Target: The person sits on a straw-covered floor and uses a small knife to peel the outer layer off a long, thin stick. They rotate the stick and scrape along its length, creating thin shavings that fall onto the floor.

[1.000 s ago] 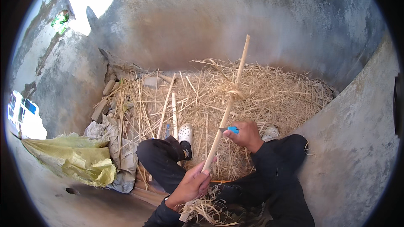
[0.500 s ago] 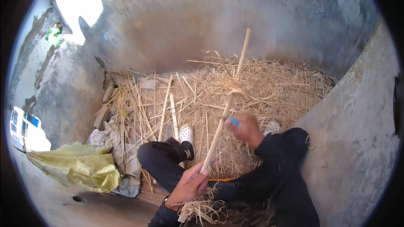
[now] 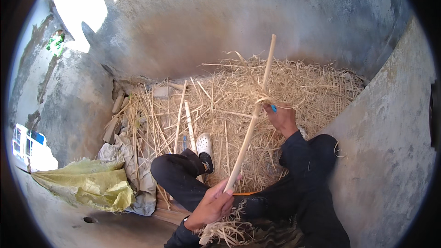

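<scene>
1. Your left hand (image 3: 213,204) is closed around the lower end of a long pale stick (image 3: 250,124), just above your lap.
2. Your right hand (image 3: 281,117) grips the stick farther up, with something small and blue (image 3: 274,108) showing at the fingers.
3. The stick slants up and away over a straw pile (image 3: 294,87).
4. A white shoe (image 3: 204,146) rests on the straw; a yellow-green sack (image 3: 87,183) lies to your left.

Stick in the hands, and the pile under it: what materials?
Stick: pale, straight and smooth, probably peeled wood or cane; cannot tell which. Pile: dry straw, thin yellow stalks lying loose. Left hand grips the stick low.
</scene>
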The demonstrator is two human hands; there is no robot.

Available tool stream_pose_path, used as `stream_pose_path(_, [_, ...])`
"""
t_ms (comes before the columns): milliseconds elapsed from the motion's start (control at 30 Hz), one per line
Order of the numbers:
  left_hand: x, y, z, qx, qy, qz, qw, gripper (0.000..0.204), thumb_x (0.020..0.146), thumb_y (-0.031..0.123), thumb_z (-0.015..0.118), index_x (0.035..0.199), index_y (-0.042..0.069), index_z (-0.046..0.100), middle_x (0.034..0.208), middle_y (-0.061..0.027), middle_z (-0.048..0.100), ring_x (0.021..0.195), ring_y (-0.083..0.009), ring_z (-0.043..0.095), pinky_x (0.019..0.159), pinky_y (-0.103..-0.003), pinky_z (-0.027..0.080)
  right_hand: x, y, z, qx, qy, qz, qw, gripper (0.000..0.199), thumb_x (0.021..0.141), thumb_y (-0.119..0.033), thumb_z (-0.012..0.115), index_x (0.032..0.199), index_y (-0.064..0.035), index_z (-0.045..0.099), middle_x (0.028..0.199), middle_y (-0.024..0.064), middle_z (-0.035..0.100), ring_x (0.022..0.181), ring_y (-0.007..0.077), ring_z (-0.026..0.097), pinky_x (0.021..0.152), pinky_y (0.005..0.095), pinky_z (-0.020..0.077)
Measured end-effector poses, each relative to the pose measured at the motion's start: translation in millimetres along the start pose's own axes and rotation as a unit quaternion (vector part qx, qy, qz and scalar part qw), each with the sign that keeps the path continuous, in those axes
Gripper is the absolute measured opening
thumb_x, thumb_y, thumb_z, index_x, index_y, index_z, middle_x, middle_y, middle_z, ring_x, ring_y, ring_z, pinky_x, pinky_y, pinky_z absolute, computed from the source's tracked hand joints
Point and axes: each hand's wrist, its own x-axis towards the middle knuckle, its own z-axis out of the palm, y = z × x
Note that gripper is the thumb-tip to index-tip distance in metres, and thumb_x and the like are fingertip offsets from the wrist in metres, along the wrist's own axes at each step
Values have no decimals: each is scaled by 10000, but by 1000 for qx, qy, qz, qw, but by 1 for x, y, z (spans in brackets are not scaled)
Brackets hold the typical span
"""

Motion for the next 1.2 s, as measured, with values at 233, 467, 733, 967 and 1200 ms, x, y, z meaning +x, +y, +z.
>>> stream_pose_path(233, [-5, 2, -11, 15, 20, 38, 999, 478, 1026, 213, 427, 1453, 40, 299, 589, 61, 336, 485, -30, 322, 458, -195, 294, -56, -55, 12, 22, -83, -170, 982, 636, 852, -697, 478, 673, -113, 654, 484, 81, 534, 479, 294, 585, 478, 417, 453])
stream_pose_path(467, [-7, -6, -9, 22, 6, 12, 1000, 486, 1015, 180, 433, 1453, 33, 285, 550, 55, 318, 451, -45, 312, 428, -207, 285, -32, -33, 7, -18, -76, -62, 995, 646, 854, -692, 475, 668, -104, 668, 484, 104, 524, 493, 311, 583, 483, 419, 442])
stream_pose_path(733, [-14, -11, -5, 28, 7, 10, 1000, 466, 1021, 160, 417, 1454, 36, 300, 585, 65, 325, 484, -32, 316, 460, -201, 292, -17, -2, 22, -23, -42, -2, 999, 686, 856, -712, 452, 721, -79, 680, 541, 122, 578, 535, 313, 616, 504, 424, 469])
stream_pose_path(967, [-3, -12, -7, 34, 17, 12, 999, 470, 1022, 164, 426, 1462, 54, 303, 609, 68, 332, 507, -27, 320, 467, -196, 290, 3, 20, 28, -115, 29, -27, 993, 663, 864, -709, 439, 770, -111, 710, 538, 130, 573, 535, 319, 610, 503, 414, 472])
stream_pose_path(1200, [-11, -12, -22, 25, 47, 30, 998, 475, 1013, 182, 433, 1458, 63, 320, 578, 63, 322, 471, -33, 319, 441, -195, 305, -29, -22, 18, -35, -92, -39, 994, 631, 831, -700, 504, 687, -106, 663, 511, 108, 556, 508, 327, 593, 476, 426, 457])
